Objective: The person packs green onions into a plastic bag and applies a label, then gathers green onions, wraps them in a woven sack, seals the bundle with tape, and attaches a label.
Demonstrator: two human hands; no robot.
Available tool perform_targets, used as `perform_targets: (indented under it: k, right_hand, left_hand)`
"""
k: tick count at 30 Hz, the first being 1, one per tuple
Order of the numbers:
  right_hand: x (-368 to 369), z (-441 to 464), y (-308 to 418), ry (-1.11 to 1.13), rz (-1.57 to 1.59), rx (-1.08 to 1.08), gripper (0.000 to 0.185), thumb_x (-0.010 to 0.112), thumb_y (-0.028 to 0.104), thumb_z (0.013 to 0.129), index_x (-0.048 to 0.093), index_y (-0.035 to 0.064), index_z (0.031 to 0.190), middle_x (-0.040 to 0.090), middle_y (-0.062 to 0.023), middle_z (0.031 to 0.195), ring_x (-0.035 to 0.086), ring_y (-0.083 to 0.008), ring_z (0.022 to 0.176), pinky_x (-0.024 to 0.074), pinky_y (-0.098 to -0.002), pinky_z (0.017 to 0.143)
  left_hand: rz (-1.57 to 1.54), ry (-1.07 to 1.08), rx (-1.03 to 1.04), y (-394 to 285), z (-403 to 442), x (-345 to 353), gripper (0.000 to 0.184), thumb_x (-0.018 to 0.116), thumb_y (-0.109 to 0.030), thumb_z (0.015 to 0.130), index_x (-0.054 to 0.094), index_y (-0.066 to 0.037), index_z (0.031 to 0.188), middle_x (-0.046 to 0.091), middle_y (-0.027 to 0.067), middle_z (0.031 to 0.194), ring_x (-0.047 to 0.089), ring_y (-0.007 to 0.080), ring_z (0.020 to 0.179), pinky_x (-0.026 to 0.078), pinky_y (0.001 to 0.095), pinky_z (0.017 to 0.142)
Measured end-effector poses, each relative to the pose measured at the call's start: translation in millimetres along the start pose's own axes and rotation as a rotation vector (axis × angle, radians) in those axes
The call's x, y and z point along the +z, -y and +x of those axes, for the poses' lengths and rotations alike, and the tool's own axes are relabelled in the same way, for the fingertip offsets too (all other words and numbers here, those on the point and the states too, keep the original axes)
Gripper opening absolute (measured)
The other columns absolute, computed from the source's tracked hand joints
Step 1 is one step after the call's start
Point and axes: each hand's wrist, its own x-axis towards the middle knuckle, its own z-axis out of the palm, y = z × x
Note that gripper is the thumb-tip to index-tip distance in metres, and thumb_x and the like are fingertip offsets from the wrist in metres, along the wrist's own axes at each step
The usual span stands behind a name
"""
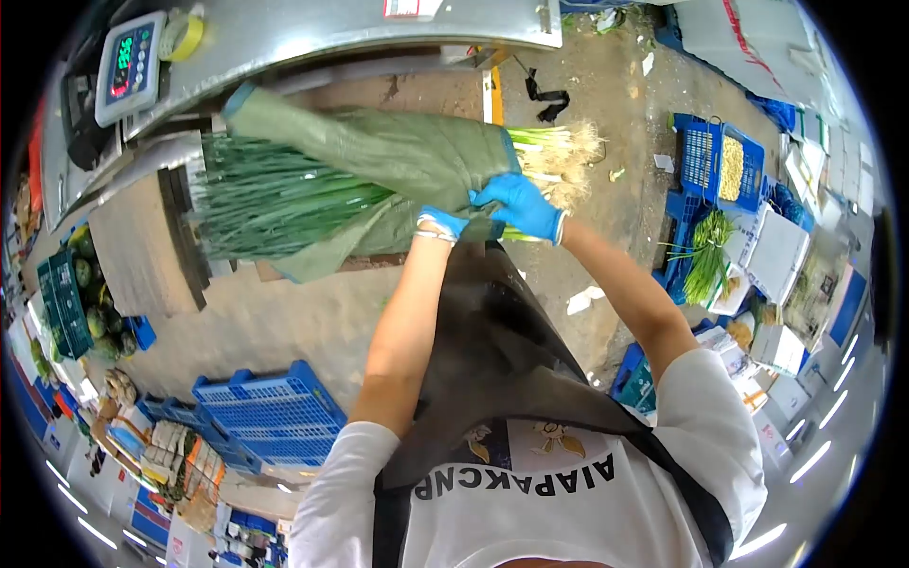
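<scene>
A large bundle of green onions [284, 189] lies sideways before me, dark green leaves to the left and pale roots [559, 156] to the right. Around its middle and root side goes a green woven plastic sheet [417, 147], with a blue edge, open over the leaves. My left hand [441, 224], in a blue glove, is closed on the near fold of this sheet. Just right of it, my right hand [524, 204], also blue-gloved, pinches the sheet close to its root-side edge. The fingertips of both hands are partly hidden.
A metal table [360, 28] runs along the far side, carrying a digital scale [128, 68] and a tape roll [185, 38]. Blue crates [701, 156] stand at right, beside more green onions [708, 256]. Blue pallets [275, 412] and a crate of melons [62, 303] are left.
</scene>
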Motion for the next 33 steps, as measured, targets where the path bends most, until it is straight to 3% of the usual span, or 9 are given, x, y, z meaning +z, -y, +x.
perform_targets:
  k: [4,8,10,12,16,22,28,29,33]
  right_hand:
    - [23,-10,-25,0.170,-0.352,0.110,0.036,0.066,0.008,0.071,0.064,0.0103,0.107,0.059,-0.0115,0.093,0.056,-0.0329,0.094,0.0453,-0.0446,0.084]
    - [4,-14,-4,0.143,-0.619,-0.135,0.033,0.052,0.012,0.082,0.058,0.0147,0.114,0.057,-0.0105,0.088,0.057,-0.0289,0.084,0.0449,-0.0409,0.072]
    - [5,-19,-2,0.224,-0.625,-0.045,0.042,0.051,0.010,0.081,0.056,0.0161,0.122,0.057,-0.0093,0.097,0.055,-0.0279,0.093,0.0447,-0.0385,0.078]
    - [2,-22,6,0.222,-0.622,-0.022,0.045,0.051,0.010,0.080,0.054,0.0161,0.125,0.057,-0.0092,0.100,0.055,-0.0276,0.095,0.0445,-0.0382,0.081]
    - [3,-34,14,0.199,-0.581,0.014,0.046,0.052,0.008,0.080,0.053,0.0135,0.126,0.053,-0.0114,0.110,0.052,-0.0280,0.102,0.0407,-0.0391,0.091]
    - [-8,-44,7,0.248,-0.525,-0.090,0.058,0.060,0.009,0.076,0.047,0.0139,0.133,0.051,-0.0142,0.115,0.048,-0.0303,0.111,0.0335,-0.0426,0.103]
    - [-41,-46,0,0.635,-0.489,-0.197,0.068,0.060,0.015,0.082,0.034,0.0157,0.144,0.041,-0.0161,0.139,0.035,-0.0320,0.132,0.0276,-0.0435,0.110]
    - [-52,-36,-3,0.575,-0.419,-0.345,0.056,0.060,0.015,0.086,0.043,0.0121,0.139,0.047,-0.0172,0.134,0.046,-0.0330,0.122,0.0382,-0.0405,0.102]
    - [-128,86,28,1.096,0.142,0.330,0.043,0.055,0.030,0.092,0.054,0.0112,0.131,0.057,-0.0143,0.128,0.057,-0.0224,0.111,0.0432,-0.0342,0.097]
  left_hand:
    - [0.603,0.136,0.139,2,10,-30,0.056,0.053,-0.046,0.085,0.056,-0.010,0.127,0.053,0.0180,0.131,0.048,0.0352,0.121,0.034,0.0451,0.107]
    - [0.587,0.375,-0.068,-24,-4,-104,0.027,0.055,-0.020,0.086,0.065,-0.006,0.107,0.066,0.0159,0.105,0.063,0.0338,0.093,0.049,0.0411,0.085]
    - [0.131,-0.262,-0.482,-122,-18,-145,0.020,0.055,-0.013,0.084,0.065,-0.004,0.100,0.067,0.0155,0.095,0.064,0.0348,0.083,0.050,0.0405,0.076]
    - [0.154,-0.563,-0.255,-162,-29,-142,0.022,0.054,-0.006,0.081,0.065,-0.005,0.100,0.066,0.0152,0.097,0.062,0.0340,0.091,0.049,0.0411,0.082]
    - [0.297,-0.300,0.194,-198,10,-93,0.049,0.062,-0.020,0.082,0.052,-0.008,0.129,0.053,0.0144,0.130,0.047,0.0315,0.124,0.033,0.0488,0.105]
    - [0.632,0.132,0.068,-113,23,-61,0.090,0.067,-0.050,0.074,0.028,-0.014,0.147,0.025,0.0102,0.153,0.017,0.0311,0.142,0.015,0.0625,0.108]
    - [0.700,0.261,0.007,-117,28,-76,0.118,0.082,-0.046,0.054,0.019,-0.017,0.150,0.024,0.0074,0.153,0.017,0.0279,0.142,0.016,0.0577,0.110]
    - [0.695,0.266,0.002,-116,28,-77,0.120,0.084,-0.045,0.052,0.020,-0.017,0.149,0.024,0.0072,0.152,0.017,0.0278,0.142,0.017,0.0573,0.110]
    - [0.656,0.281,0.006,-114,30,-87,0.121,0.084,-0.047,0.050,0.021,-0.017,0.149,0.026,0.0080,0.151,0.020,0.0284,0.141,0.018,0.0564,0.110]
